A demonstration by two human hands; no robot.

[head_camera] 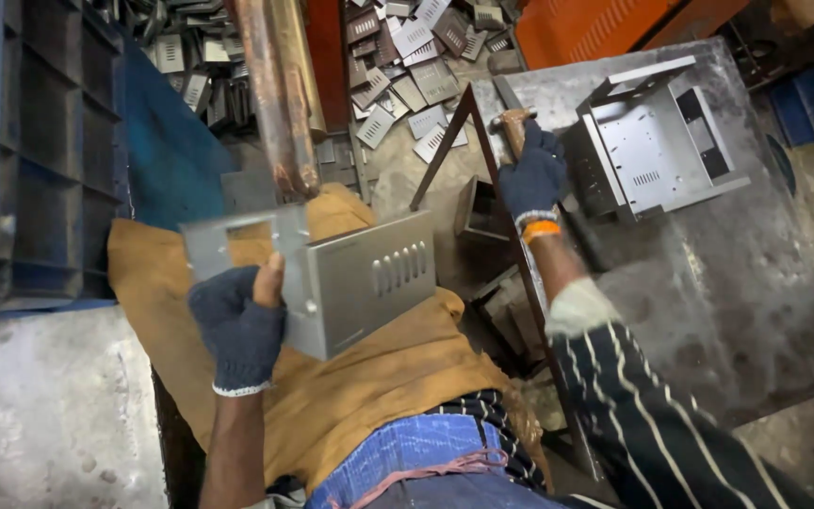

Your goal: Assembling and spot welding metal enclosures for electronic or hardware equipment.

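1. your left hand [237,330] wears a dark blue knit glove with a white cuff edge.
2. your right hand [534,174] has the same dark blue glove, with an orange band at the wrist.
3. the sheet-metal box [350,283] you hold is plain silver-grey, with a row of dark slots.
4. the hammer handle [513,127] is brown wood.
5. your sleeve [652,415] is dark navy with thin white stripes.
6. the cloth [369,377] over your lap is mustard yellow.
7. your jeans [416,452] are mid blue.
8. the open metal housing [652,141] is pale grey.
9. the crate [49,151] is dark blue.
10. the pipes [275,94] are rusty brown.
11. the panel [595,28] behind is bright orange.
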